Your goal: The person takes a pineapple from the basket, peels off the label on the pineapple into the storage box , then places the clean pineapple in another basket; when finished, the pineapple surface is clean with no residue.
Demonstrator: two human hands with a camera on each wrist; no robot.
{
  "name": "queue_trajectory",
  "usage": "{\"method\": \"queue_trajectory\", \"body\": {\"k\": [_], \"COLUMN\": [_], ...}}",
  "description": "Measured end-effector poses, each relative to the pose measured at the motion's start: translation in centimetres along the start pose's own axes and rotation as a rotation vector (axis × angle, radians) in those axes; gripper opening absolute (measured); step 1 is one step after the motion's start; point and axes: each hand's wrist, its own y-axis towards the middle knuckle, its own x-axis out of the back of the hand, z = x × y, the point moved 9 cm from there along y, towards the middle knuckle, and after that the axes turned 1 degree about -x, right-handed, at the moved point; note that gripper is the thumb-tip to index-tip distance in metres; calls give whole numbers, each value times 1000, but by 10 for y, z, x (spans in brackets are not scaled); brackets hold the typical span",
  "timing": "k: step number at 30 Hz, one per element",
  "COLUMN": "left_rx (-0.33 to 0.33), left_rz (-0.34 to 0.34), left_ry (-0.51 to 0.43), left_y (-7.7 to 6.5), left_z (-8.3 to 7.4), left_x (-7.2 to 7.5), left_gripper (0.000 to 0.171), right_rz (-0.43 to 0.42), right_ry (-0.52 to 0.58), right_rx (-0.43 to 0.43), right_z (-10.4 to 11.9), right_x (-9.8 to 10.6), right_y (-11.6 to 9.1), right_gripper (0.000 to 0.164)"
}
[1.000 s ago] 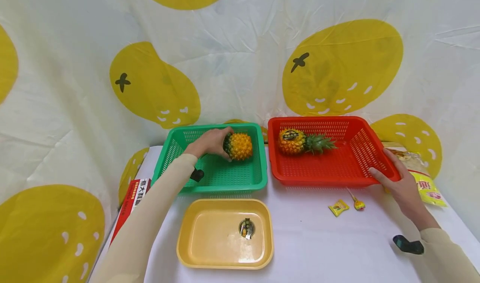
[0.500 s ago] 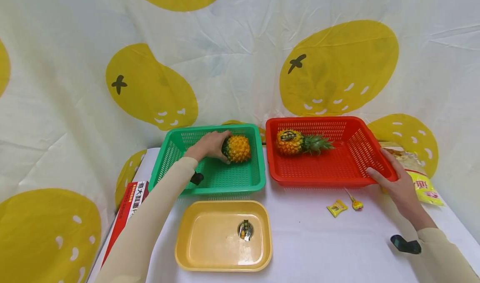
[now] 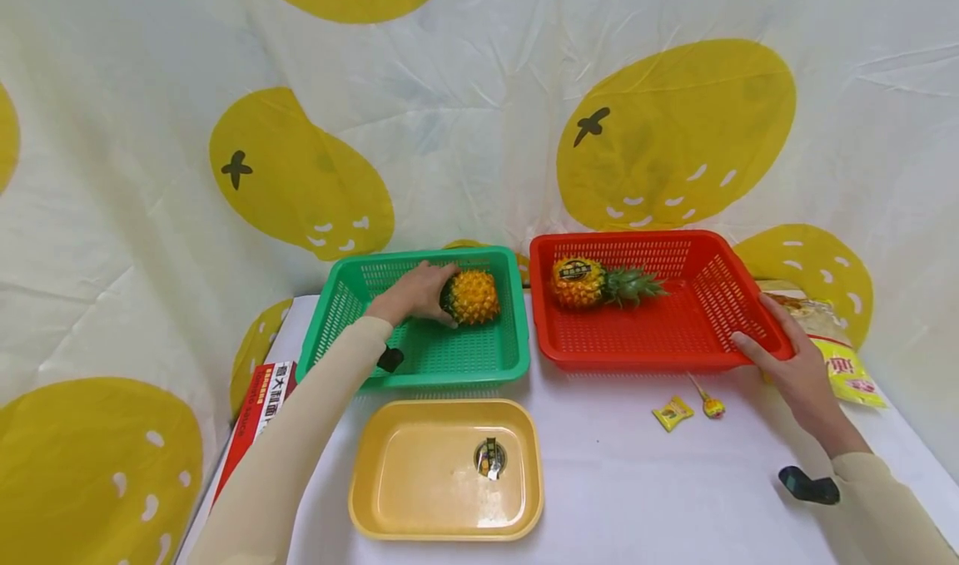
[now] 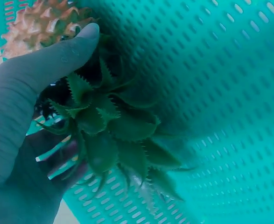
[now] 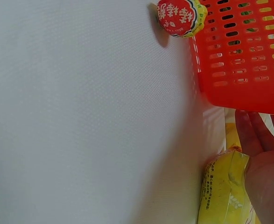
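In the head view my left hand point(image 3: 418, 292) reaches into the green basket point(image 3: 442, 378) and grips a small pineapple point(image 3: 475, 297) where the fruit meets its crown. The left wrist view shows the thumb over that neck and the green spiky leaves point(image 4: 120, 135) below it; some fingers are hidden behind them. My right hand point(image 3: 805, 382) holds the front right corner of the red basket point(image 3: 637, 357), thumb at the front rim and fingers along the right side. Another pineapple point(image 3: 580, 284) lies on its side in the red basket, its crown pointing right.
A yellow tray point(image 3: 445, 532) with a round sticker stands in front of the green basket. Near the red basket lie a wrapped candy point(image 3: 673, 413) and a lollipop point(image 3: 712, 406). A yellow bag point(image 3: 842, 369) is at the right edge, a red box point(image 3: 255, 415) at the left.
The head view has shifted slightly, so everything sits a little further left. Both hands keep their holds, and the pineapples and baskets stay in place.
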Motion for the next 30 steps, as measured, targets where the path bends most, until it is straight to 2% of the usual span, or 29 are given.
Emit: {"method": "queue_trajectory", "body": {"k": [4,8,13,20,30], "left_rx": [-9,-14,-2,-16,-62], "left_rz": [-12,5,9,-40,-76], "left_ry": [80,95,67,-9,-51], "left_y": [-1,-4,-9,-20,-25], "left_z": [-4,-8,-8,-6,-22], "left_x": [5,8,10,17,31], "left_gripper": [98,96,94,90,87], "right_rz": [-3,0,1,-1,12], "right_ry": [3,14,16,28,57], "right_rx": [1,-5,-3,1,-22], "right_z": [-1,-2,-3,-1,-3], "right_x": [0,0,0,0,-2], "right_y": [1,0,0,1,-1], "right_gripper": [83,83,83,82,81]}}
